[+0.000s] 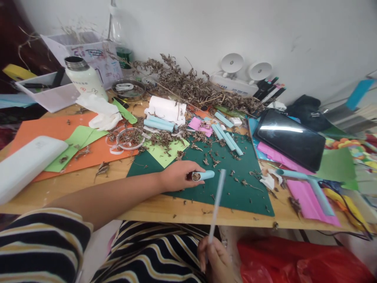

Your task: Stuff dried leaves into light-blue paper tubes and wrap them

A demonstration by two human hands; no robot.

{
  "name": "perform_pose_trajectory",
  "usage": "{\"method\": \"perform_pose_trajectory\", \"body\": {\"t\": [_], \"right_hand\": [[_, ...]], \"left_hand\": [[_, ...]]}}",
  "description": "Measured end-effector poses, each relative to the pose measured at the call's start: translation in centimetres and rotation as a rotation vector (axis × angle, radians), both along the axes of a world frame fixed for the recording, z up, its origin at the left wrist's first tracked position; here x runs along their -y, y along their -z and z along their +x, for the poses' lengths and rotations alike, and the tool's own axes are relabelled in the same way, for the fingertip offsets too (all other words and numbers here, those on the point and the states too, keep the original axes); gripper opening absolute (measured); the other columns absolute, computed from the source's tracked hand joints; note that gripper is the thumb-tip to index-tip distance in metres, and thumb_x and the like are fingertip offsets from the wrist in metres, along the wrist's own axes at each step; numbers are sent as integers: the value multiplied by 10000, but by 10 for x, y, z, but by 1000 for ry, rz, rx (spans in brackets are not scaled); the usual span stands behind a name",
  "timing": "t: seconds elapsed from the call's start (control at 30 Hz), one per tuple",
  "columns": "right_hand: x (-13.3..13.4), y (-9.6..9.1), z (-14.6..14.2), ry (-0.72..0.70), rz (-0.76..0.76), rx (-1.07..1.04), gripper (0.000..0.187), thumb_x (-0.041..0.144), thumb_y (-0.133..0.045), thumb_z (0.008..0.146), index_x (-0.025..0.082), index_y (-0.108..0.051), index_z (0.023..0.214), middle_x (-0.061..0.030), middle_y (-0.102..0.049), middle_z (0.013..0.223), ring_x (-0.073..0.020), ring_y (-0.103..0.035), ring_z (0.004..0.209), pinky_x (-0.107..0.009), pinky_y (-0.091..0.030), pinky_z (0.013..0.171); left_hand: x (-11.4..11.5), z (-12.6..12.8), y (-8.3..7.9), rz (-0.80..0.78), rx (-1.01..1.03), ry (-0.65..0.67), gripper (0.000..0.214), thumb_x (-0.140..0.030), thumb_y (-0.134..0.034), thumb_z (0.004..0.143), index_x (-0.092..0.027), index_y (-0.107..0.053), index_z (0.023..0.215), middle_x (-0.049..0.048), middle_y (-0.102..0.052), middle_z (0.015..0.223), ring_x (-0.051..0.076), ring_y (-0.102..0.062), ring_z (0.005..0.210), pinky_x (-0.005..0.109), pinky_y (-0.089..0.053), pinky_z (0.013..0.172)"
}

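Blue paper tube (208, 175) in our left hand (178, 175), we worked over the green mat (235, 201); thumb and fingers were closed around the tube, seemingly to stop it rolling, though whether it touched the mat we could not tell. Its open end faced us, showing brown leaf filling (196, 177), and that angle probably served to keep the contents in sight. Our right hand (216, 256) was pinched about the lower end of a translucent stick (218, 202), perhaps gripped low to leave its length free; the tip pointed up, just beside the tube in our view. We judged the mat was there to gather scattered crumbs. More blue tubes (226, 137) lay side by side toward its far edge, likely clear of our hands, while dried plants (176, 80) were heaped along the wall (182, 31), perhaps to spare working room.
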State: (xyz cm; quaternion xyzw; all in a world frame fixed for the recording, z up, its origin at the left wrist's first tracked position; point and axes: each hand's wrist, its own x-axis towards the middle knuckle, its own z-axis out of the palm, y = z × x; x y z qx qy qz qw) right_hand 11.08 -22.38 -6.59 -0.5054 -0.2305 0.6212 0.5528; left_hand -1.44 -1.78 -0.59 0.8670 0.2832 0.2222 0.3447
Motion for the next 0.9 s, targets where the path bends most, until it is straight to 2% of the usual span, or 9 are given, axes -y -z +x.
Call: {"method": "perform_pose_trajectory", "body": {"t": [0.1, 0.23, 0.27, 0.37, 0.4, 0.53, 0.7, 0.83, 0.9], "right_hand": [[0, -1, 0, 40, 143, 21, 298, 467, -570, 685, 180, -583, 607, 16, -496, 418, -80, -442, 435, -194, -314, 452], [2, -2, -1, -9, -47, 12, 269, 415, -525, 744, 177, -600, 646, 35, -456, 365, -42, -323, 346, -168, -210, 396], [1, -1, -1, 7, -10, 25, 263, 410, -522, 747, 181, -602, 645, 36, -453, 362, -44, -326, 347, -172, -220, 402], [0, 4, 1, 43, 267, 89, 278, 446, -568, 691, 187, -606, 599, 5, -501, 413, -92, -437, 433, -221, -323, 472], [0, 6, 2, 29, 284, 87, 289, 454, -571, 684, 183, -606, 589, -2, -506, 425, -98, -445, 448, -225, -325, 475], [1, 10, 5, -97, -13, -5, 280, 424, -531, 732, 175, -612, 634, 32, -432, 383, -49, -310, 372, -186, -193, 414], [2, 1, 6, -38, 180, 86, 257, 442, -636, 612, 192, -610, 559, 5, -476, 490, -100, -430, 516, -228, -317, 510], [4, 3, 5, -17, -43, -16, 244, 424, -603, 664, 184, -625, 628, 55, -340, 420, -44, -282, 411, -187, -254, 435], [6, 8, 10, 42, -14, -16, 240, 426, -606, 660, 188, -625, 646, 37, -399, 461, -52, -335, 426, -198, -300, 443]], "left_hand": [[0, 0, 0, 22, 1, 10, 285, -342, -555, 720, -154, -581, 933, 35, -629, 796, 115, -562, 662, 197, -410, 625], [0, 0, 0, 57, -14, 25, 275, -335, -544, 729, -158, -576, 936, 41, -632, 816, 123, -572, 708, 200, -415, 662], [0, -1, 1, 63, -17, 24, 272, -336, -541, 731, -161, -575, 936, 38, -633, 814, 123, -573, 708, 199, -416, 660], [0, -1, 2, 92, 3, 18, 266, -331, -546, 726, -164, -576, 931, 32, -633, 791, 118, -573, 682, 193, -415, 632], [-1, -1, 3, 105, 16, 21, 262, -325, -548, 725, -161, -578, 928, 32, -633, 783, 116, -573, 674, 192, -415, 625], [-1, -1, 6, 156, 60, 24, 252, -314, -554, 719, -148, -580, 907, 38, -632, 773, 114, -568, 655, 193, -417, 616], [-2, 0, 8, 214, 118, 35, 239, -318, -524, 734, -150, -565, 900, 42, -617, 753, 115, -552, 631, 206, -423, 592], [-4, -2, 3, 353, 262, 62, 177, -303, -507, 729, -145, -538, 803, 76, -587, 776, 153, -542, 748, 256, -440, 676], [-4, -3, 1, 366, 349, 82, 123, -257, -488, 716, -146, -497, 770, 103, -575, 845, 165, -536, 810, 282, -442, 726]]}}
